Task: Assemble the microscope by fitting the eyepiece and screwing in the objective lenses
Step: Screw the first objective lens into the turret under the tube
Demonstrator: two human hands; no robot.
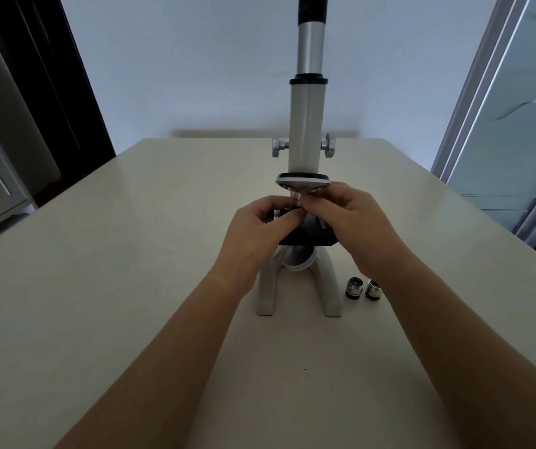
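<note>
A white microscope [307,124] stands upright on the table, with the black-topped eyepiece [312,11] seated in its silver tube. Under the tube sits the nosepiece disc [302,182]. My left hand [256,234] and my right hand [354,218] meet just below that disc, fingertips pinched on a small silver objective lens [296,198] held up to it. Most of the lens is hidden by my fingers. Two more objective lenses [354,288] [373,290] stand on the table right of the microscope's foot.
The cream table [130,254] stretches wide to the left and front of the microscope. The black stage [312,234] and round mirror [295,256] lie right beneath my hands. A dark doorway is at the far left, a glass door at the right.
</note>
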